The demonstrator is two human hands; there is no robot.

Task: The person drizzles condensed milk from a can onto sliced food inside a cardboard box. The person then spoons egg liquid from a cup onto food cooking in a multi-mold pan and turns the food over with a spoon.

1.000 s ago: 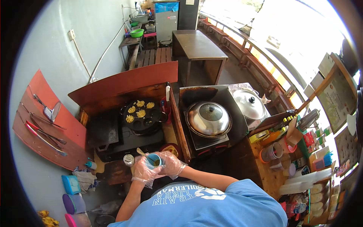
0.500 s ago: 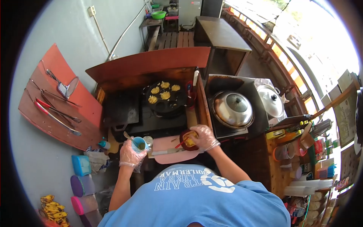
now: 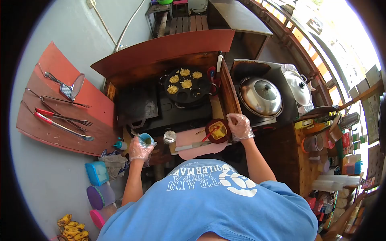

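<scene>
In the head view, my left hand [image 3: 139, 152], in a clear plastic glove, is closed around a light blue cup [image 3: 145, 139] with something greenish inside. A utensil handle [image 3: 134, 133] sticks up at the cup's rim. My gloved right hand [image 3: 240, 127] is beside the front end of the wooden partition, just right of a dark red bowl [image 3: 222, 139]. Its fingers are loosely bent, with nothing visible in them. Yellow food [image 3: 218, 129] and a red-handled utensil [image 3: 207, 137] are in the bowl. A knife [image 3: 197, 145] lies on the pink cutting board [image 3: 185, 138].
Several yellow fritters sit in a black round-welled pan [image 3: 194, 89] on the stove. A glass jar [image 3: 169, 137] stands left of the board. To the right is a lidded wok [image 3: 262, 97]. Tongs and strainers hang on the red panel [image 3: 52, 108] at left.
My right hand has left the bowl and moved right. The bowl now rests by the board's right end. My left hand still holds the cup. The camera view has shifted.
</scene>
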